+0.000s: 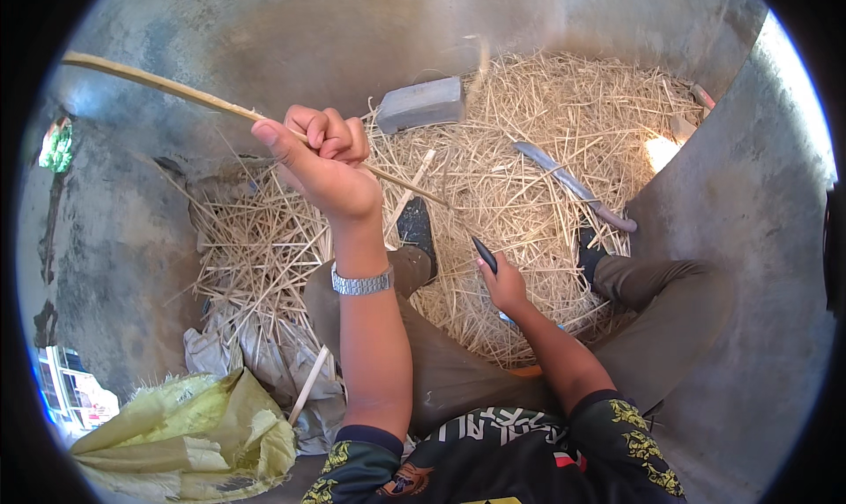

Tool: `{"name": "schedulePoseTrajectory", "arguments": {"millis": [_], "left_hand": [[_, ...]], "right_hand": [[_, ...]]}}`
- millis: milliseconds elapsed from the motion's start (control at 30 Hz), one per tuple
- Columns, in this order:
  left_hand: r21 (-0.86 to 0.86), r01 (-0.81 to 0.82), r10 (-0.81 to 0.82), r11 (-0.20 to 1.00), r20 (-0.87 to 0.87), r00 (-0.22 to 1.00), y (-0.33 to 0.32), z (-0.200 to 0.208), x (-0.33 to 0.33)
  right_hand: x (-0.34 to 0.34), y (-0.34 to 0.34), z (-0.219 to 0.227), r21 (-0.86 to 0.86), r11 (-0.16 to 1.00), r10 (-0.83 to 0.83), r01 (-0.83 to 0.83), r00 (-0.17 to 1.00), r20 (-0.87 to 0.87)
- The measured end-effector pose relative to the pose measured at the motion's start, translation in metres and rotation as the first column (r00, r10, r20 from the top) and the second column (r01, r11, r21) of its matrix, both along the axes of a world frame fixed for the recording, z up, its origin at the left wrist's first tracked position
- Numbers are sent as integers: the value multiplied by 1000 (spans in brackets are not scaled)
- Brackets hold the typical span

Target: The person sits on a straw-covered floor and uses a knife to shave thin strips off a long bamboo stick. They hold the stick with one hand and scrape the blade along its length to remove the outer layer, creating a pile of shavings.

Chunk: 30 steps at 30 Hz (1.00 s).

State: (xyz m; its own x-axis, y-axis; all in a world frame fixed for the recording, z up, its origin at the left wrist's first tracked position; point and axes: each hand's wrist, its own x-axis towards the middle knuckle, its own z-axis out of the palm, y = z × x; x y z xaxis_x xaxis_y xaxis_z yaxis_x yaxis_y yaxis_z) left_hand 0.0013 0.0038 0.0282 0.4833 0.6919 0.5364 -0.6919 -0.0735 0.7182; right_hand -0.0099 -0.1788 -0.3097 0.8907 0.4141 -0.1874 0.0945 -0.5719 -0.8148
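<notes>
My left hand (pixel 328 156) is raised at the centre left, its fingers closed round a long, thin bamboo strip (pixel 163 83). The strip slants from the upper left down to the right, its thin end near the middle of the shavings. Lower and to the right, my right hand (pixel 504 285) is closed on a black-handled tool (pixel 483 254); its working end is hidden or too small to make out. Beyond this hand a curved machete (pixel 561 174) lies on the pile of pale shavings (pixel 564 99), its handle toward the right wall.
A grey block (pixel 420 105) rests at the far edge of the shavings. My legs are bent apart, with dark shoes (pixel 414 226) among the strips. At lower left lies a torn yellow-green sack (pixel 189 433). Concrete walls (pixel 740 178) curve around me.
</notes>
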Motion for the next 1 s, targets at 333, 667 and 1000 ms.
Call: {"name": "schedulePoseTrajectory", "arguments": {"millis": [333, 667, 1000], "left_hand": [[-57, -57, 60, 997, 46, 997, 15, 3, 2], [-3, -66, 67, 998, 18, 998, 9, -1, 4], [-66, -89, 95, 994, 92, 991, 20, -8, 3]], "right_hand": [[44, 41, 60, 212, 973, -39, 88, 974, -223], [30, 48, 160, 916, 398, -358, -54, 910, 210], [20, -14, -32, -276, 961, -25, -8, 993, -116]]}}
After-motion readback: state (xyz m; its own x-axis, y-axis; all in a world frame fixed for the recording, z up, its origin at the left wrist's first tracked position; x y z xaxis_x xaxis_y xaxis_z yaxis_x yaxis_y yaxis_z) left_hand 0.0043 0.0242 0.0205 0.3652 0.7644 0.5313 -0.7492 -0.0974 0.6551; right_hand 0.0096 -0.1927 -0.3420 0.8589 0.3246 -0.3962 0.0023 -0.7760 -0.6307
